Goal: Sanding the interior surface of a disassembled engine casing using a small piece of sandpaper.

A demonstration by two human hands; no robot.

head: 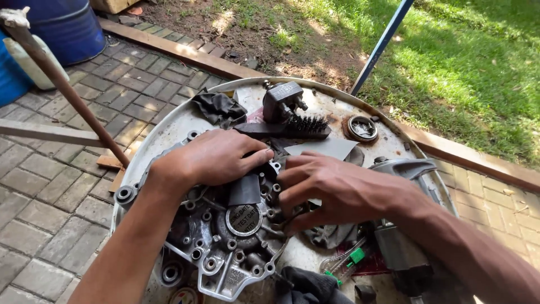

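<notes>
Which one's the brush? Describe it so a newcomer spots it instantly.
Start at the round metal tray on the paving, with the grey engine cover under both hands. The brush lies at the tray's far side, just beyond the left hand and right hand. Its stiff black bristles point upward, unlike the neighbouring black block and round ring.

Black brush (304,127), blue drum (67,28), grass (461,62)

A grimy silver engine casing (225,236), studded with bolt holes and a round stamped cap, lies flat beneath your grip; a dark strip of abrasive paper (245,189) rests on its top, pinned just under your fingertips.
</notes>
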